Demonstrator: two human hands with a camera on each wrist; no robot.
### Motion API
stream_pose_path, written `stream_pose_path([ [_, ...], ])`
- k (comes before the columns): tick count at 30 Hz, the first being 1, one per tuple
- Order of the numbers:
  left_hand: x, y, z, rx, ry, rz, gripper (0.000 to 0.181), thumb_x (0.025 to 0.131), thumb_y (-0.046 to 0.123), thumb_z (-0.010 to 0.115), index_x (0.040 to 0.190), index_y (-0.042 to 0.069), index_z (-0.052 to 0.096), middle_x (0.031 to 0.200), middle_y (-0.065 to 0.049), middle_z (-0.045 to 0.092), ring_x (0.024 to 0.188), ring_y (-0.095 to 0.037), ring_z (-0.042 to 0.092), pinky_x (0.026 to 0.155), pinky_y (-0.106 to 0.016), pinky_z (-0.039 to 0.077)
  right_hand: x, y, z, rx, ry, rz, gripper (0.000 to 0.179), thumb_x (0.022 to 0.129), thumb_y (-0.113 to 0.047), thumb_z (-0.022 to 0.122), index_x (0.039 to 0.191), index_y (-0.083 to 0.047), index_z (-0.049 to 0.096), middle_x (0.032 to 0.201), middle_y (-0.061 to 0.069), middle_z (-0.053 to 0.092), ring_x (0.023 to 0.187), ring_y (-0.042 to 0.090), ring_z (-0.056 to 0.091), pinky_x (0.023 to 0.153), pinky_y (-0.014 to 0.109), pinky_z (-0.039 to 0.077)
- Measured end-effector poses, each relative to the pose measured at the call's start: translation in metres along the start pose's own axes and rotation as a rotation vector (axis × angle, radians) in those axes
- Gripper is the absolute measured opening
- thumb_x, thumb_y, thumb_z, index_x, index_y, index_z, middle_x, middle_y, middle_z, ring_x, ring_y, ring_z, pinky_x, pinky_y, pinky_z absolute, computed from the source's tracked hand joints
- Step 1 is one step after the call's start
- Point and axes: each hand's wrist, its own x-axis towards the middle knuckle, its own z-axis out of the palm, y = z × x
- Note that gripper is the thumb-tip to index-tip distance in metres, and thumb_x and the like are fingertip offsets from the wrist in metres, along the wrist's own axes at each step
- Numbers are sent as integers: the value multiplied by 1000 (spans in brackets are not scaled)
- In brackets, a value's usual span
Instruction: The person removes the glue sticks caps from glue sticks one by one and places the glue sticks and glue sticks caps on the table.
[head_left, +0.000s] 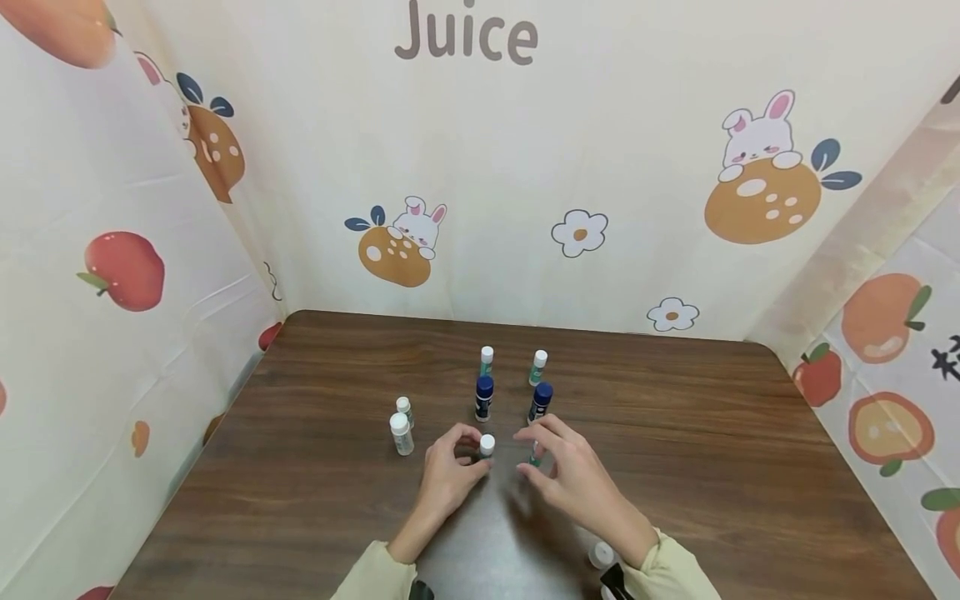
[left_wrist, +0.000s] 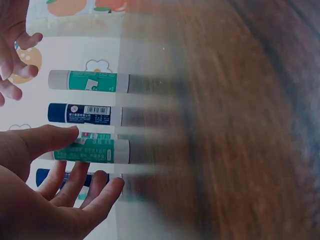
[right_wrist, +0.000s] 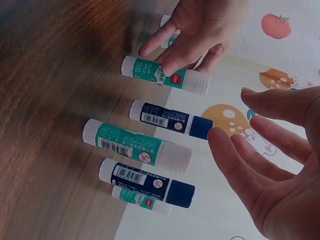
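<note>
My left hand (head_left: 448,473) pinches a green glue stick (right_wrist: 159,75) with a white cap, thumb on one side and fingers on the other. It stands upright on the table. To the right, my right hand (head_left: 573,467) hovers with its fingers spread, apart from a second green glue stick (right_wrist: 129,142) that stands upright. In the head view my fingers partly cover that one. Behind these two stand navy glue sticks, one at left (head_left: 484,398) and one at right (head_left: 540,402). Further back are two more green, white-capped glue sticks, left (head_left: 487,361) and right (head_left: 537,367).
Left of my left hand stand two white-capped small containers, a nearer one (head_left: 402,433) and one behind it (head_left: 404,407). A round white object (head_left: 602,555) lies by my right sleeve. Printed curtains (head_left: 495,167) enclose the brown wooden table (head_left: 300,467).
</note>
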Motion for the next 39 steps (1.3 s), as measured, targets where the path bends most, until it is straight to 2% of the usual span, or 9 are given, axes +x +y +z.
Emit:
stream_pose_path([
  [10,-2,0,-4,-25,-36,14,26,71,1,77,90,9,61,90,-4,65,89,-25,63,71,-37,56,7,0,6,36,-1,-22,35,73,-1,78,103,-13,64,95,-7,53,67,11,54,51,18,47],
  [14,-5,4,-7,-19,-50,16,25,73,3,76,90,12,61,91,-3,64,91,-26,62,71,-38,56,10,-3,7,55,-9,-36,33,75,-2,77,104,-11,64,97,-7,54,70,10,54,50,18,47],
  [20,-8,14,-11,-5,-61,34,25,74,2,74,92,14,62,91,0,63,92,-23,61,72,-36,56,16,-5,8,67,5,-88,32,74,-1,78,102,-8,64,97,-5,55,71,15,57,50,19,47],
  [28,-12,23,-15,60,-6,133,27,69,3,73,88,19,62,85,7,60,84,-14,59,65,-30,54,20,-10,10,106,-1,-135,28,74,0,77,98,-7,64,95,1,59,72,15,58,49,17,47],
  [33,-16,27,-18,102,20,153,29,66,6,73,86,24,62,82,11,58,80,-10,57,64,-27,51,21,-13,11,124,-20,-133,24,76,1,76,95,-8,64,93,-1,59,72,12,59,49,16,47],
  [39,-20,33,-21,121,39,182,31,64,5,75,86,24,64,81,12,58,76,-8,56,64,-28,48,20,-16,11,138,-25,-136,20,76,1,75,91,-9,65,88,-2,58,71,8,58,51,16,48],
])
